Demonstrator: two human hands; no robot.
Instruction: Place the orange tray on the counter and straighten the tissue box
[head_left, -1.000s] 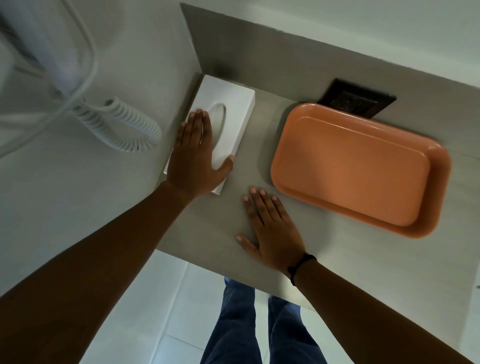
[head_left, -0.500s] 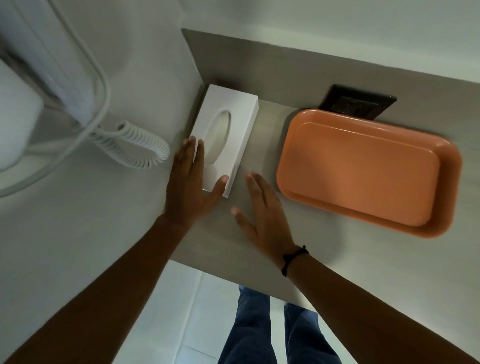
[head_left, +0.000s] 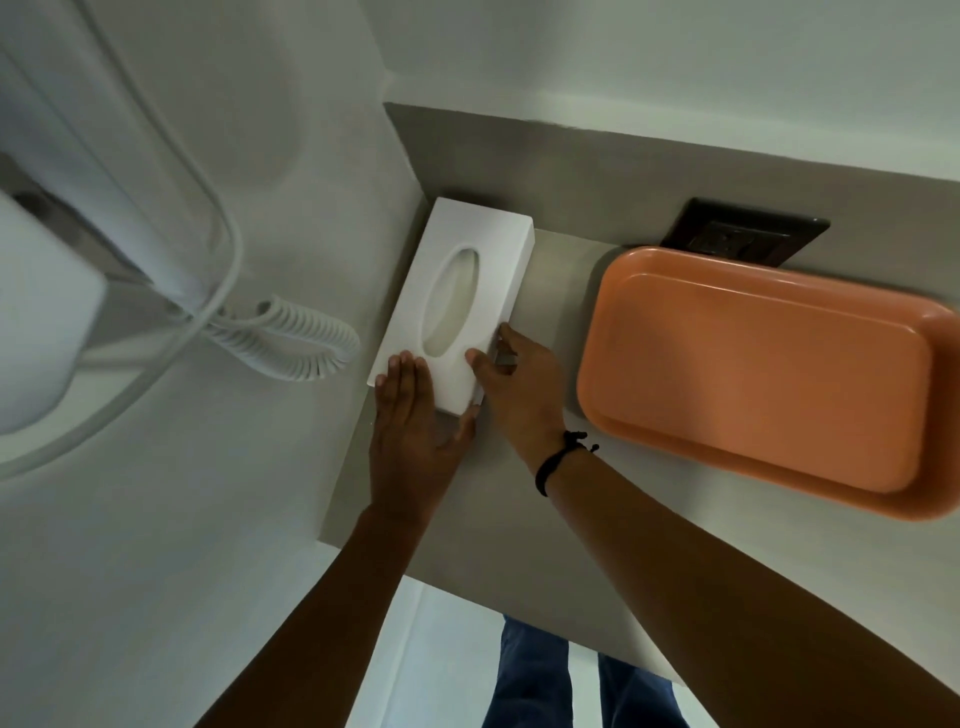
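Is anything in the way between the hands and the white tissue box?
No, nothing is in the way. The left hand rests on the tissue box's near end, and the right hand holds its right side.

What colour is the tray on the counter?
Orange, plain with no pattern. The tray shows best in the head view, the only one.

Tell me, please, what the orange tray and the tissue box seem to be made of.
Orange tray: likely moulded plastic, satin; even colour, rounded rim, soft sheen. Tissue box: smooth white, likely rigid plastic; crisp edges, oval opening, though coated card is possible.
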